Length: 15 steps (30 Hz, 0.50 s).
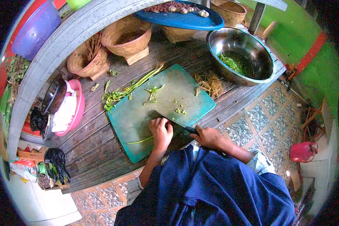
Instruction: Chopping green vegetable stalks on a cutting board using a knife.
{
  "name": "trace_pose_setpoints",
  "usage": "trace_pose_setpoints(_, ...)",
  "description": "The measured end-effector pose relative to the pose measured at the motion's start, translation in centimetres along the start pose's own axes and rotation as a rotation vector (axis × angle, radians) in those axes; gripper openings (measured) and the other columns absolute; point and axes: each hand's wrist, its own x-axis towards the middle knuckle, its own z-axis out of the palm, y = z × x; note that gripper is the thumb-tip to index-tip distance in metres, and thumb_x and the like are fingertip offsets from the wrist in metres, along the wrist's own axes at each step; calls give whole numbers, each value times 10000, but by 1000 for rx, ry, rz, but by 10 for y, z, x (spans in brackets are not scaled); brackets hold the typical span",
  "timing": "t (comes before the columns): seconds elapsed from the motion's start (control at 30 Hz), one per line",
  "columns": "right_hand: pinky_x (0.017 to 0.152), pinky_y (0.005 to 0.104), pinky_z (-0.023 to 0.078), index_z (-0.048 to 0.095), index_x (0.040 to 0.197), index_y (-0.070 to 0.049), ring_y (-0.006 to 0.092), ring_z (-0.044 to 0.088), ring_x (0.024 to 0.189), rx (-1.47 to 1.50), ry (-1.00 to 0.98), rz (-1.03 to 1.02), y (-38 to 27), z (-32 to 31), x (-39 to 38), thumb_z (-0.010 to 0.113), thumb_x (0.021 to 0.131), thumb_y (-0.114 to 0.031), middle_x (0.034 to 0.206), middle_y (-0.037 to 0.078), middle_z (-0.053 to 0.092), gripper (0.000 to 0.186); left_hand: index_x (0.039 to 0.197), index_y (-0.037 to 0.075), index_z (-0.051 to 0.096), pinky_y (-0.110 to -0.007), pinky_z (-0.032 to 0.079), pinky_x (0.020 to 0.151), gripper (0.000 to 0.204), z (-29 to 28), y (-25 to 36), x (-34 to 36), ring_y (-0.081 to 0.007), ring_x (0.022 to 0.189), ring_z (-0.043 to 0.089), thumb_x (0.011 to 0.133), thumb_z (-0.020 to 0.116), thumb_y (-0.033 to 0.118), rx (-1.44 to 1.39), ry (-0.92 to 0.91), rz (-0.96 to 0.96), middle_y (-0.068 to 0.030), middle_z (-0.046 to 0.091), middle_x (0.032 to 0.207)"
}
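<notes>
A worn green cutting board [130, 113] lies on the slatted wooden table. My right hand [211, 138] grips the dark handle of a knife [174, 119], its blade pointing left across the board. Close beside the blade, my left hand [161, 135] is closed with curled fingers over a thin green stem [141, 140], whose end sticks out to the left. The rest of that stem is hidden under the hand. Small chopped green pieces [181, 111] lie just beyond the knife. A leafy sprig [153, 93] rests farther up, and a bunch of green stems [139, 83] lies along the board's far left edge.
Brown roots [210, 85] lie at the board's right. Beyond them stands a steel bowl [265, 56] containing chopped greens. Woven baskets [126, 35] and a blue tray [203, 23] with garlic stand at the back. A pink basin [79, 107] sits left; a red gas cylinder [301, 151] stands right.
</notes>
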Motion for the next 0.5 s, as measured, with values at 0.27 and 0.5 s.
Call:
trace_pose_setpoints(0.27,590,560,476,489,1046,-26,481,604,676,18,17,38,12,-14,-20,500,901,-483,701,283,607,479,761,88,569,-447,378,804,104,4,-4,-2,-317,837,503,716,660,110,-56,3,-17,-90,560,782)
trace_pose_setpoints(0.5,598,567,474,472,1055,-9,485,602,675,-15,-45,15,-7,-19,-26,497,909,-456,693,293,601,472,758,72,564,-454,377,810,106,1,-5,-4,-326,845,499,710,652,105,-7,-16,-16,-110,552,790)
